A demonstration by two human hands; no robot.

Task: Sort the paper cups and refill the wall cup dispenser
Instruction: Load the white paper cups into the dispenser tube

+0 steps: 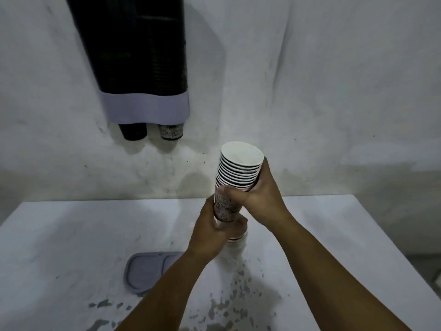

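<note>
I hold a stack of nested paper cups [238,168] upright over the white table [71,235], white rims on top and brown printed sides below. My right hand [262,194] wraps the upper part of the stack. My left hand [214,230] grips its lower end. On the wall at upper left hangs the cup dispenser [143,68], dark tubes with a pale grey base band. A black cup [133,131] and a printed cup [171,131] poke out under it.
A grey flat lid [145,271] lies on the table below my left forearm. The table's front area has chipped, speckled paint. The white wall stands right behind the table. The table's right edge drops off at far right.
</note>
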